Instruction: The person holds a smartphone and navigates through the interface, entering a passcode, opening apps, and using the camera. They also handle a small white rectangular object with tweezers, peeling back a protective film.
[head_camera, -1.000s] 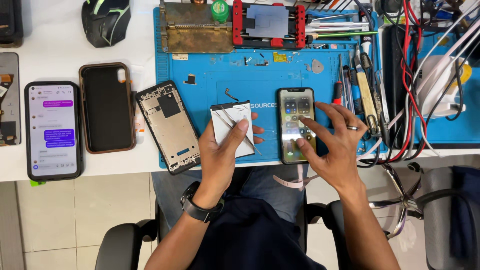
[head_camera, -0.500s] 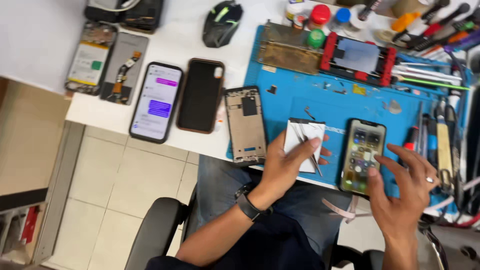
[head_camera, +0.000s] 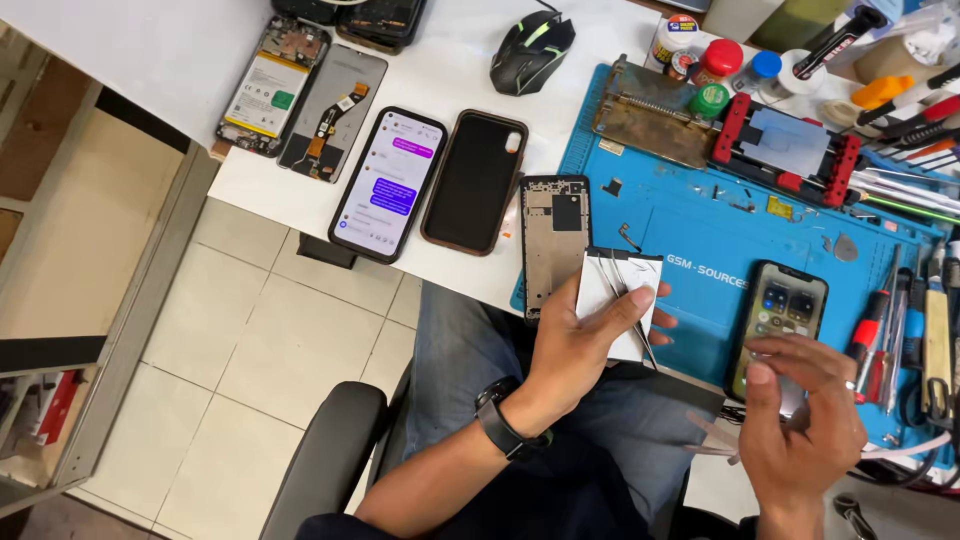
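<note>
My left hand (head_camera: 585, 335) holds a white rectangular phone battery (head_camera: 620, 290) together with thin metal tweezers (head_camera: 622, 300) at the near edge of the blue work mat (head_camera: 700, 240). A black watch is on that wrist. My right hand (head_camera: 800, 420) hovers just below a lit smartphone (head_camera: 778, 320) lying on the mat, fingers loosely curled, with a thin pale strip trailing beside it. An opened phone frame (head_camera: 555, 240) lies left of the battery.
On the white table lie a lit phone showing chat bubbles (head_camera: 388, 185), a phone in a brown case (head_camera: 475, 180), opened phone parts (head_camera: 300, 95) and a black mouse (head_camera: 530, 50). Screwdrivers (head_camera: 880, 320), a red clamp jig (head_camera: 785, 140) and small bottles crowd the right. Tiled floor and a chair lie below.
The view has swung left and down, showing more floor and table. My right hand has drawn back off the lit smartphone toward me. My left hand still holds the battery.
</note>
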